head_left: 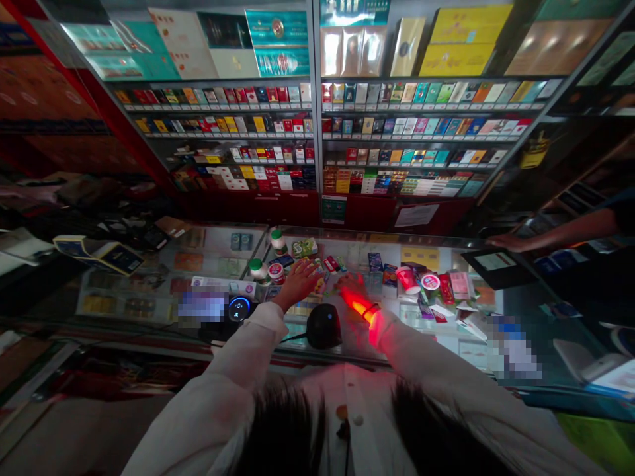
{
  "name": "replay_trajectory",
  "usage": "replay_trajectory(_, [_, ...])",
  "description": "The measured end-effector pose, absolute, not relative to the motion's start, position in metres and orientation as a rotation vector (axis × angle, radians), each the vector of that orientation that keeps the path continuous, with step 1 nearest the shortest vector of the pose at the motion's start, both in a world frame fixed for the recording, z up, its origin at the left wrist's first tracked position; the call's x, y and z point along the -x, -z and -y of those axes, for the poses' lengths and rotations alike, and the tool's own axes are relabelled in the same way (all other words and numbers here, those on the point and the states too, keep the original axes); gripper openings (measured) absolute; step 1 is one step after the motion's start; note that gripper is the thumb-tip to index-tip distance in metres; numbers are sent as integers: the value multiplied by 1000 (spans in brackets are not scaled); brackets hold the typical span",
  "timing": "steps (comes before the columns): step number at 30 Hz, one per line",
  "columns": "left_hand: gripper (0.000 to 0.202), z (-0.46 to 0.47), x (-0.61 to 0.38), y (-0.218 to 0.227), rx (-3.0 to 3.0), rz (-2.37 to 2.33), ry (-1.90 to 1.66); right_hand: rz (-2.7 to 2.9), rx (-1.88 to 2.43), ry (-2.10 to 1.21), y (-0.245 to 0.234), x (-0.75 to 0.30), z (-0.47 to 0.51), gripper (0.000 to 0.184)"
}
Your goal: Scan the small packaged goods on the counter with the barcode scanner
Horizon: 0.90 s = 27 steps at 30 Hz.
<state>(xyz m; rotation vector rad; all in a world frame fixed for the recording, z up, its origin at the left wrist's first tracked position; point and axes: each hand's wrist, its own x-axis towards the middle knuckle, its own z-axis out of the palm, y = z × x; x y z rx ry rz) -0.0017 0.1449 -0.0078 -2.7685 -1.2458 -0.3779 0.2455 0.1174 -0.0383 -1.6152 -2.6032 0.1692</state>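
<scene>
My left hand (299, 283) reaches over the glass counter with its fingers stretched out on or just above a colourful pink and yellow packet (320, 285). Beside it are tubs with round printed lids (276, 272) and white bottles with green caps (258, 270). My right hand (353, 285) is low over the glass, close to small red and purple packets (334, 264). Its fingers are dim and blurred, so a grip cannot be made out. Red light falls on my right wrist, beside a black dome-shaped scanner (323, 327).
More packets and a red cup (407, 280) lie on the counter to the right. A lit round device (239, 308) stands at the left. Cigarette shelves (317, 119) rise behind. At the right, another person's hand (508, 242) touches a dark board (489, 264).
</scene>
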Motion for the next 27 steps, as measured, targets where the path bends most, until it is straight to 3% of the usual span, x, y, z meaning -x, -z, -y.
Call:
replay_trajectory(6, [40, -147, -5, 0, 2833, 1252, 429, 2535, 1674, -155, 26, -265, -108, 17])
replay_trajectory(18, [39, -137, -36, -48, 2878, 1277, 803, 2151, 1512, 25, -54, -283, -83, 24])
replay_trajectory(27, [30, -128, -45, -76, 2873, 1169, 841, 2093, 1458, -8, -72, -292, -67, 26])
